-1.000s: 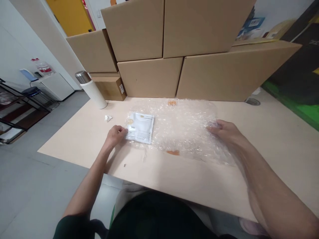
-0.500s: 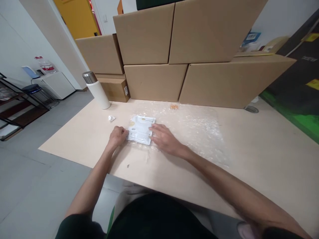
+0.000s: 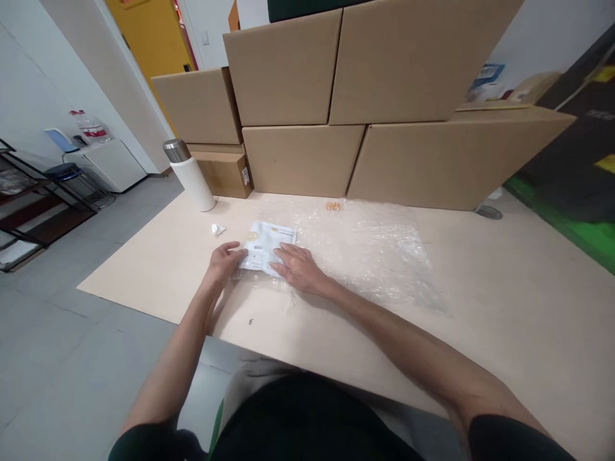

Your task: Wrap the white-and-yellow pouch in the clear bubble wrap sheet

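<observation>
A flat white packet (image 3: 262,242) with pale yellow marks and small print lies on a sheet of clear bubble wrap (image 3: 379,250). At the packet's left edge is my left hand (image 3: 223,264), its fingers bent and drawn together; whether they pinch the packet or the wrap under it cannot be made out. My right hand (image 3: 298,266) rests palm down, with outstretched fingers lying over the packet's right part and hiding some of it. A small orange item (image 3: 333,206) sits on the far part of the wrap.
Cardboard boxes (image 3: 302,160) are stacked along the table's back. A white bottle with a metal cap (image 3: 192,182) stands at the back left, near a crumpled white scrap (image 3: 218,229). The table's (image 3: 158,269) left and front edges border the floor.
My right hand has moved left, from the packet's right edge onto its face. My left hand stays at the left edge, its fingers slightly shifted. The view has shifted a little.
</observation>
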Demonstrator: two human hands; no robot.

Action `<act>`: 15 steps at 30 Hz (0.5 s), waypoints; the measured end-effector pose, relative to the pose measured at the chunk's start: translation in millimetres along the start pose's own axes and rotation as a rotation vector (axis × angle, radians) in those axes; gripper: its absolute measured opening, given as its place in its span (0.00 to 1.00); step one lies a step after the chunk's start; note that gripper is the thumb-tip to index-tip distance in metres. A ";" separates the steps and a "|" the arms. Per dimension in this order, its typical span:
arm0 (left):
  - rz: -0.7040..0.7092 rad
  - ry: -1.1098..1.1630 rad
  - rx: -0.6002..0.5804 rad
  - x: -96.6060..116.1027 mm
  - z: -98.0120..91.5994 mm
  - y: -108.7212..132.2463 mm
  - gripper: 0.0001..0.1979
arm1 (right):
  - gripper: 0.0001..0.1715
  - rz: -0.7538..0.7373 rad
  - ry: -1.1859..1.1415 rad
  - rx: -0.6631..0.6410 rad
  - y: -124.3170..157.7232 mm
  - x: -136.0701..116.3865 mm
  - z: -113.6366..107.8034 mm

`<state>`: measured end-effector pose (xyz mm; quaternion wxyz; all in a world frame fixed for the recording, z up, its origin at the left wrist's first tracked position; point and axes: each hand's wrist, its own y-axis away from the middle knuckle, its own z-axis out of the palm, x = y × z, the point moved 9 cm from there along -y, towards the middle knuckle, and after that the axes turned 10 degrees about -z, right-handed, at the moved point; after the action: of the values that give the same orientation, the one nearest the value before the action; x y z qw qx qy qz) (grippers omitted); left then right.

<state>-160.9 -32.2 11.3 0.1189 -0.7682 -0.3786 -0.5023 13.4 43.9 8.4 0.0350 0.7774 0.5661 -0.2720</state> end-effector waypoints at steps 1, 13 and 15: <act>0.011 0.058 -0.022 6.5 1.6 3.8 0.21 | 0.26 0.007 -0.048 0.022 0.0 0.1 -1.5; 0.449 -0.135 -0.357 103.0 106.8 74.8 0.34 | 0.33 0.473 -1.403 0.373 49.0 51.0 -18.0; 0.510 -0.353 -0.377 100.1 133.2 79.5 0.33 | 0.28 0.575 -1.442 0.425 67.7 68.4 -20.4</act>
<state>6.6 34.6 51.1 0.0293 -0.9213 -0.0901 -0.3770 96.5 86.1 -23.0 0.3118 0.5157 0.1177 -0.7893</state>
